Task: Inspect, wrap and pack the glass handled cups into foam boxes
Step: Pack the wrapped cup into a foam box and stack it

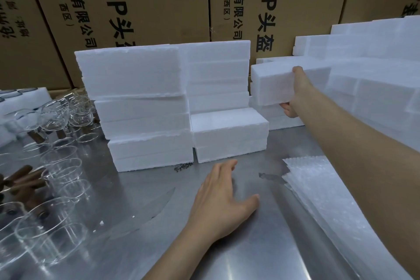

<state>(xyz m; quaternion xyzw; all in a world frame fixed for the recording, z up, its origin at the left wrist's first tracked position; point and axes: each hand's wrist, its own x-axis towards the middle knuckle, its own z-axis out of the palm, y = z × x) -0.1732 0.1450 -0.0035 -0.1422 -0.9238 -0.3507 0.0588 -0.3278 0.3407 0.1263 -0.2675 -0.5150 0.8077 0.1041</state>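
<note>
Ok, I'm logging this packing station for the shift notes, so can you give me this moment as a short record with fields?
surface: metal table
right hand: grips a foam box by its end, raised above the stack at the back right
left hand: open, fingers spread, low over the bare table
foam stacks: closed white boxes piled at the centre back
glass cups: clustered along the left side, unwrapped, brown handles
bubble wrap: stack of sheets on the right
backdrop: printed cardboard cartons
</note>
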